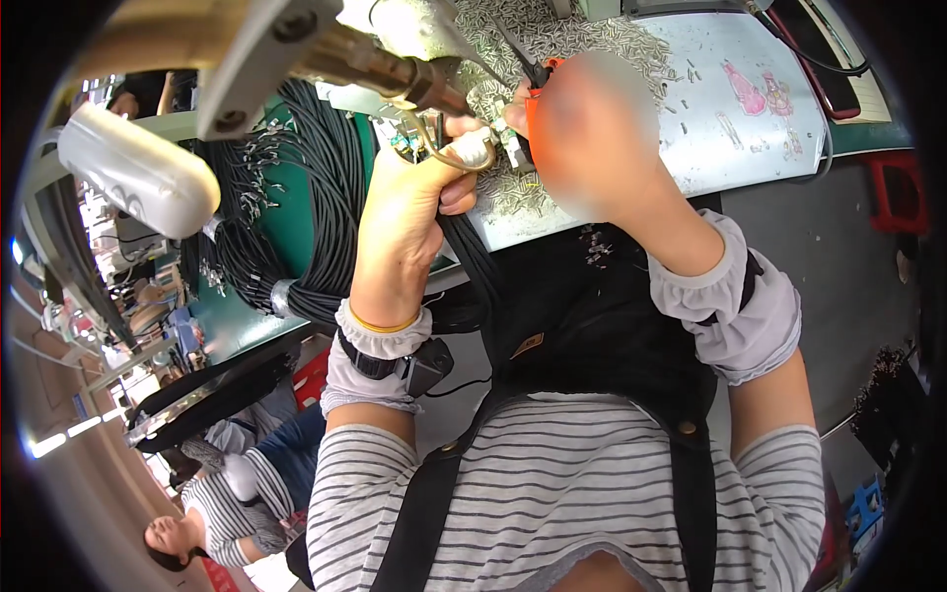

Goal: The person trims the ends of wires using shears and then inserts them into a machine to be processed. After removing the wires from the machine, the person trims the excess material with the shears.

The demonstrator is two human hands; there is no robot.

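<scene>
Steady, close pinch beside the tool.
Right of the black cable bundle (330, 187), the left grip (419, 183) pinches small connectors (402, 143); the right grip (602, 138) wraps the orange-handled tool (540, 133).

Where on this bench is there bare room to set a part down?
The widest bare patch is on the white sheet, between the right hand, the scattered metal pieces and the pink drawings. A smaller patch of green tabletop borders the bundled black cables. It is crowded around the left hand, with cables and metal pieces.
</scene>
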